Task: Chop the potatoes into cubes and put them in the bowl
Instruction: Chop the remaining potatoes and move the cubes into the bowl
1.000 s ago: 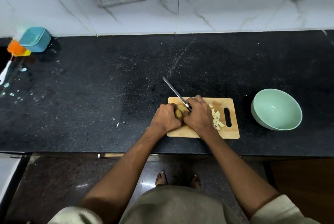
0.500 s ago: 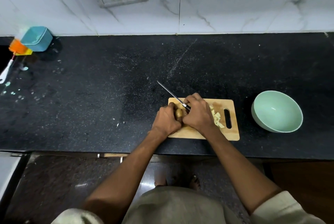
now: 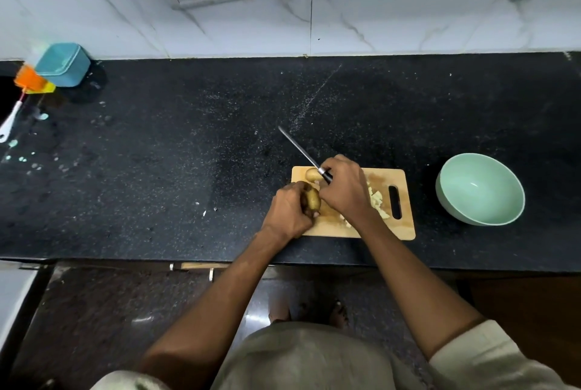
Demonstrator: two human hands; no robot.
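Potato, brown-skinned (image 3: 312, 199), gripped in the left hand (image 3: 290, 212); right hand (image 3: 344, 190) clasps a black-handled steel knife (image 3: 303, 153), hiding pale cubes (image 3: 377, 201) beside it; no writing legible

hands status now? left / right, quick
Left hand: closed, gripping a potato on the cutting board.
Right hand: closed around the knife handle.
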